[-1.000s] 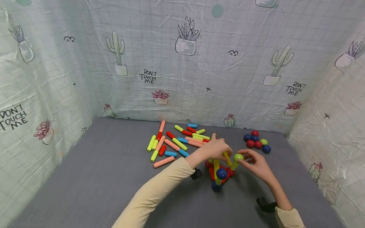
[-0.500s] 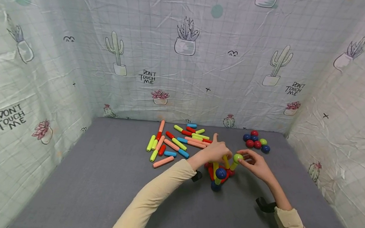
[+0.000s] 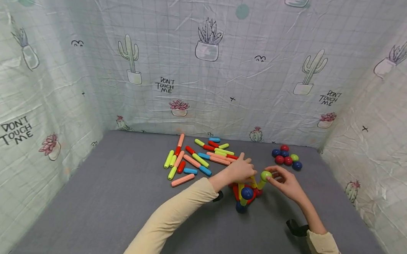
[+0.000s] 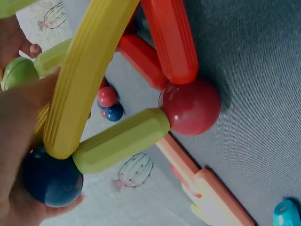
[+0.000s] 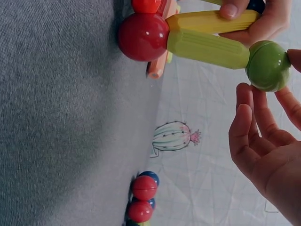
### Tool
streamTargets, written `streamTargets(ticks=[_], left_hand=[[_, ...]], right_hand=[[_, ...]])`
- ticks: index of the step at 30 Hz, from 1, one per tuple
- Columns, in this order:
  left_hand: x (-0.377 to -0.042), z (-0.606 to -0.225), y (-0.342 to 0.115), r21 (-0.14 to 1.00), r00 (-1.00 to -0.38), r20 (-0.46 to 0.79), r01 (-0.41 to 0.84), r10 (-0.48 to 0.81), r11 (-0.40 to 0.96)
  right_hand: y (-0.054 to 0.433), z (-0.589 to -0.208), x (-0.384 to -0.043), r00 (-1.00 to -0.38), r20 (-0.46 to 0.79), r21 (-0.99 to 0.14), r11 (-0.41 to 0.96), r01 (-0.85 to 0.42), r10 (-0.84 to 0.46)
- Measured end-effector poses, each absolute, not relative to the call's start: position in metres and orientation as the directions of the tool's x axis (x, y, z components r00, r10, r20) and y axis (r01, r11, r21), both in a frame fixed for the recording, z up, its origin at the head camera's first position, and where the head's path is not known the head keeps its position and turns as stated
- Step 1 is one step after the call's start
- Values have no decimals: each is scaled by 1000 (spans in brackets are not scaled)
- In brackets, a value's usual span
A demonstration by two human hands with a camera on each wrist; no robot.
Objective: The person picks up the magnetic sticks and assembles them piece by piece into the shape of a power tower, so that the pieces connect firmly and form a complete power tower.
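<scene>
My left hand (image 3: 240, 170) grips a blue ball (image 4: 51, 179) and the end of a straight yellow stick (image 5: 211, 21) at the top of a ball-and-stick building frame. A curved yellow stick (image 4: 87, 80) and a lime stick (image 4: 122, 141) also meet that ball. My right hand (image 3: 283, 181) pinches a green ball (image 5: 268, 66) between thumb and fingers. The green ball tops a lime stick (image 5: 209, 48) rising from a red ball (image 5: 143, 37), where the straight yellow stick also ends. Red sticks (image 4: 171, 42) form the base. Another blue ball (image 3: 247, 193) stands raised at the front corner.
Loose pink, lime, red and blue sticks (image 3: 192, 161) lie left of and behind the frame. Several loose balls (image 3: 288, 161) sit together at the back right. A printed curtain (image 3: 226, 86) hangs behind the grey table (image 3: 123, 199).
The left hand has turned and shifted slightly, its fingers lifting. The straight yellow stick's lower end has come over to the red ball at right. My right hand stays on the green ball.
</scene>
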State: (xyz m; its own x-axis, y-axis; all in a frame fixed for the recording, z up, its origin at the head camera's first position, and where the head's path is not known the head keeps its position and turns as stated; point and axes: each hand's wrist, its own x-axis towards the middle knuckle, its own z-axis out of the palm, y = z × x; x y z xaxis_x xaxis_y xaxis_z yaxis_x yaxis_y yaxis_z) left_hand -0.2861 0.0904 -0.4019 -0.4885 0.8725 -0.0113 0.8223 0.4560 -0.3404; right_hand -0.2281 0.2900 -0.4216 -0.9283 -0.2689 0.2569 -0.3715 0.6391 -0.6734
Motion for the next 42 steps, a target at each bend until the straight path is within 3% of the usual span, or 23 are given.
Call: streamTargets(ticks=[4,12,19,35,42], left_hand=[[-288,-402,88,-321,-483,-29,834,875,449],[-292,-412,77,-345,-418,135,830,899,438],[-291,-414,73,-303,-413,172,842,894,447],[-295,-407,63,-90,-533,95,836,841,541],[-293,-412,45,50,-590,244,800,770,597]], right_hand=[[290,-422,-227,-918,278,-637,661,-397,-283],[292,-423,-225,-859,393,-476,727,-495,-327],[294,-423,-225,-849,413,-456,732,-506,-330],[294,-424,-228,-843,381,-455,716,-529,-380],[296,-425,-229,-854,355,-469,717,-515,-381]])
